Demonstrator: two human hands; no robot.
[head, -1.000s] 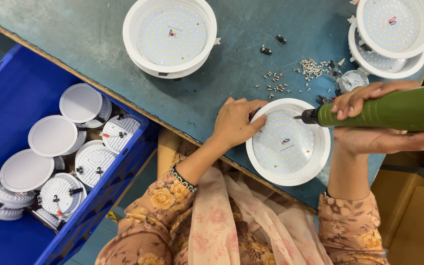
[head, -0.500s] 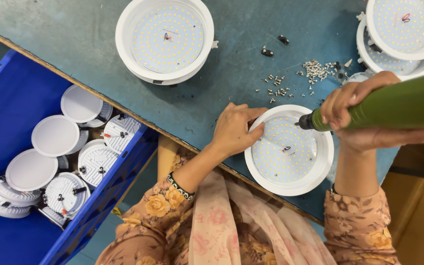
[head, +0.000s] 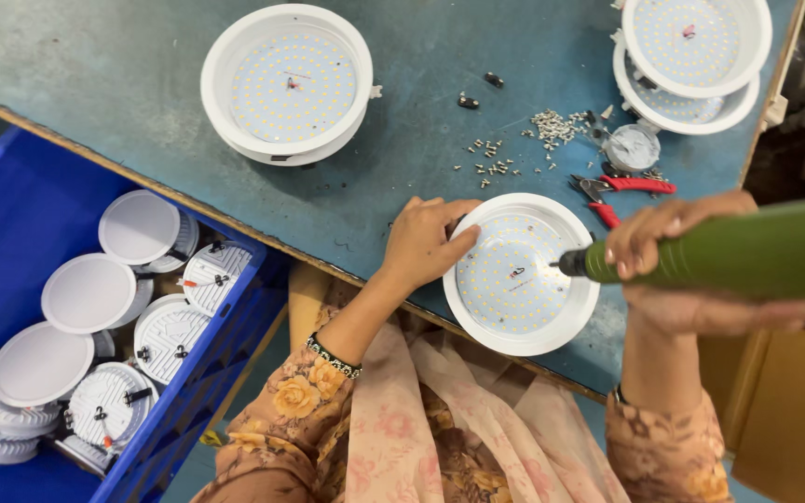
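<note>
Lamp [head: 519, 275] under work sits at the near edge of the desk [head: 95, 74], right of middle, face up with its dotted LED board showing inside the white ring.

Furthest left, off the desk and below its near edge, a blue crate [head: 11, 205] holds a heap of round lamps [head: 90, 293], some showing smooth white covers, others their ribbed backs with clips. Judged from that, a good number of units sit apart from the desk, though whether they are finished or waiting I cannot tell.

On the desk toward the far edge lies another open lamp [head: 286, 84], board up, with no hand near it. Loose screws [head: 491, 158] are scattered between it and the far right corner.

The left hand [head: 426, 242] lies flat on the left rim of the near lamp, fingers spread, pressing it steady rather than gripping it. The right hand [head: 691, 270] has its grip clamped round a green driver [head: 729, 251], whose tip rests at the right side of the board, by the ring. That looks like a fastening step in progress; the white cover is not on this unit.

Red pliers [head: 621, 191] lie just beyond the driver. In the far right corner two more open lamps are stacked [head: 691, 47], so at least three uncovered units seem left besides this one.
</note>
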